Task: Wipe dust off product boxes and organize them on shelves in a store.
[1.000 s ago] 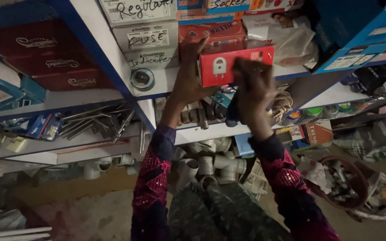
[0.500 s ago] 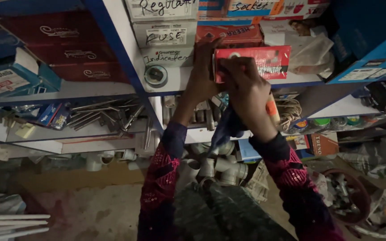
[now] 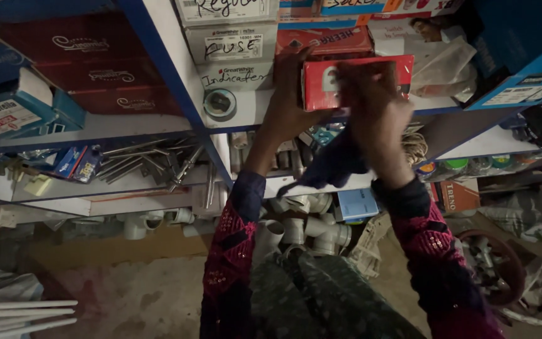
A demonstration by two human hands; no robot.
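At far left, dark red flat boxes (image 3: 89, 59) are stacked on the upper shelf, with a blue and white carton (image 3: 7, 113) below them; on the shelf beneath lie loose metal rods (image 3: 152, 166); white pipe fittings (image 3: 302, 220) crowd the lowest shelf. Near the blue upright (image 3: 177, 94) stand white labelled boxes (image 3: 233, 47), and a round roll of tape (image 3: 221, 104) sits under them. The left hand (image 3: 290, 103) reaches up with the fingers closed round the left end of a red box (image 3: 321, 81), which rests at the front edge of the white shelf (image 3: 127, 125); the right hand (image 3: 374, 110) covers the box's front and right part, fingers pressed on it, with a dark cloth (image 3: 334, 166) hanging below the palm; whether that hand grips the cloth too I cannot tell. Another red box (image 3: 324, 41) lies just above; a white packet (image 3: 434, 59) sits to the right; a round basin of parts (image 3: 494, 263) shows at lower right.
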